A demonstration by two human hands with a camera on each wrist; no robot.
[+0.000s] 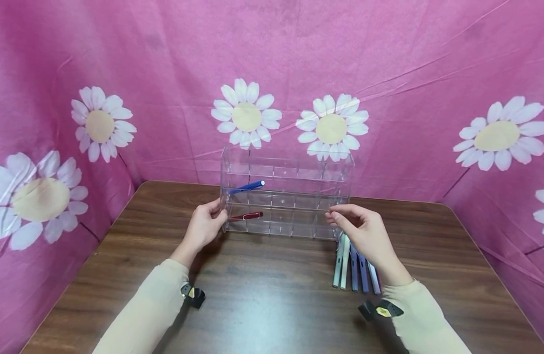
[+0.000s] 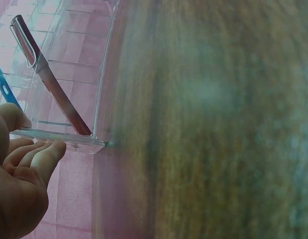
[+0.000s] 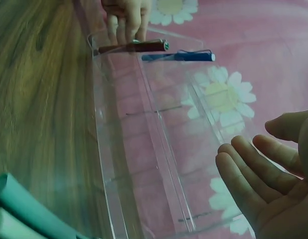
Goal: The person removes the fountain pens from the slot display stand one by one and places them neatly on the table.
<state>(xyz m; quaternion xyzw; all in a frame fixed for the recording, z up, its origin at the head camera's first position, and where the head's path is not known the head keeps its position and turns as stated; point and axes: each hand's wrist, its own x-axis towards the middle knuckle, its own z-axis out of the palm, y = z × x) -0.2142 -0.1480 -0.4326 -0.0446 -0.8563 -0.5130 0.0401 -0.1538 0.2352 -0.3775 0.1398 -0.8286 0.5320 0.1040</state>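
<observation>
A clear plastic pen organizer [image 1: 294, 228] with rows of compartments stands near the back of the table. My left hand [image 1: 205, 223] grips its left side wall, thumb on the inside and fingers outside in the left wrist view. Just inside that wall lean a dark red pen [image 1: 249, 216] in the front row and a blue pen [image 1: 249, 187] in a row behind; both tilt, clip ends up. My right hand [image 1: 362, 223] is by the organizer's right end, holding nothing. Its fingers [image 3: 248, 174] are loosely extended in the right wrist view.
Several pens, among them a green pen [image 1: 338, 263], a pale pen [image 1: 345, 265] and a dark blue pen [image 1: 354, 270], lie side by side on the wooden table [image 1: 263, 305] below my right hand. A pink cloth [image 1: 165, 73] with daisies hangs behind and at both sides.
</observation>
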